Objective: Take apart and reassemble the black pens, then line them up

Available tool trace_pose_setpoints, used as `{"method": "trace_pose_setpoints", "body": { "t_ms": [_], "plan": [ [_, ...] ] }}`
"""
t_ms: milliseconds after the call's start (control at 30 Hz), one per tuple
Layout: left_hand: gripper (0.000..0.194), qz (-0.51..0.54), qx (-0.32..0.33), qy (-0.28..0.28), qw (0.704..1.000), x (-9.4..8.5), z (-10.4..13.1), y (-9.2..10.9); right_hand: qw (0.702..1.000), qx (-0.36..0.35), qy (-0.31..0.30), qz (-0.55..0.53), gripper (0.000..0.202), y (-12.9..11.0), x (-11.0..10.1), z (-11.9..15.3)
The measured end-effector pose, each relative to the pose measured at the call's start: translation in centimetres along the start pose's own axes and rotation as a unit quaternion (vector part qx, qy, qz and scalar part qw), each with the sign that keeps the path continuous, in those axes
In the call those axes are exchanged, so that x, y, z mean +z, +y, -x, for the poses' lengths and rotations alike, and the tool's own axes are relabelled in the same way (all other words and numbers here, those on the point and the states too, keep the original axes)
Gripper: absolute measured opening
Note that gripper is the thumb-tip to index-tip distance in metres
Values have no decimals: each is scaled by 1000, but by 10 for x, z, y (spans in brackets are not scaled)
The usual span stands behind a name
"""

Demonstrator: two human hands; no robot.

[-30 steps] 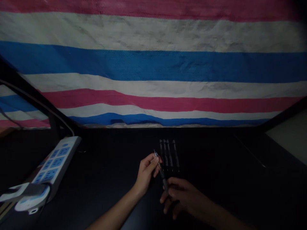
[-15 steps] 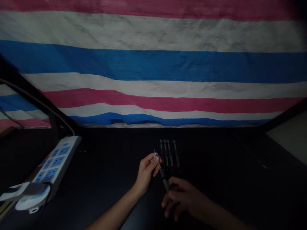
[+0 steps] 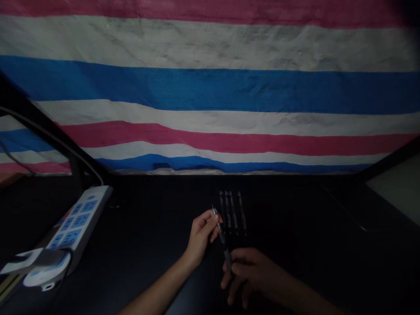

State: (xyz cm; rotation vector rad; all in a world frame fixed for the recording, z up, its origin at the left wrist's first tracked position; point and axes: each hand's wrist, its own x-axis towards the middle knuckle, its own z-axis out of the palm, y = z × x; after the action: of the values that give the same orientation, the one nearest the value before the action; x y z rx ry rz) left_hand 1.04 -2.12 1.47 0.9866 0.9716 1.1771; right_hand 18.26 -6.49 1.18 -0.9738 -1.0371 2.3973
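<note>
A slim pen (image 3: 222, 236) with a shiny clicker end and a dark grip slants between my two hands. My left hand (image 3: 201, 232) pinches its upper, shiny end between thumb and fingers. At the lower, dark end my right hand (image 3: 251, 269) closes thumb and index finger on the pen, its other fingers loosely spread. The pen's lowest tip is hard to make out in the dim light. Just beyond the hands, several similar dark pens (image 3: 233, 214) lie side by side on the black tabletop (image 3: 157, 218), the rightmost set slightly apart.
A white power strip (image 3: 78, 223) with blue socket faces lies on the left, with a white plug (image 3: 41, 275) and a dark cable at its near end. Behind the table hangs a striped red, white and blue sheet (image 3: 210, 89). A dark flat shape (image 3: 361, 210) is at the right.
My right hand has shifted slightly down and to the right along the pen, baring more of its dark grip. My left hand has stayed nearly still.
</note>
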Motion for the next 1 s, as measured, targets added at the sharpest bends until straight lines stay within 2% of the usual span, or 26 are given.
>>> {"method": "trace_pose_setpoints", "body": {
  "t_ms": [133, 333, 533, 867, 1000],
  "plan": [
    [35, 1, 0, 13, 1000, -1, -1, 0, 1000, -6, -5, 14, 28, 2, 0, -1],
    [32, 34, 19, 73, 997, -8, -6, 7, 1000, -3, -18, 25, 32, 2, 1, -1],
    [30, 74, 36, 119, 989, -12, -9, 11, 999, 9, -1, 41, 25, 4, 2, 1],
    [29, 69, 33, 109, 991, -8, -6, 7, 1000, 11, -7, 28, 27, 2, 1, 0],
    [31, 35, 26, 76, 996, 1, 5, 1, 1000, -2, 18, 16, 28, 3, 0, -2]
  ]
}}
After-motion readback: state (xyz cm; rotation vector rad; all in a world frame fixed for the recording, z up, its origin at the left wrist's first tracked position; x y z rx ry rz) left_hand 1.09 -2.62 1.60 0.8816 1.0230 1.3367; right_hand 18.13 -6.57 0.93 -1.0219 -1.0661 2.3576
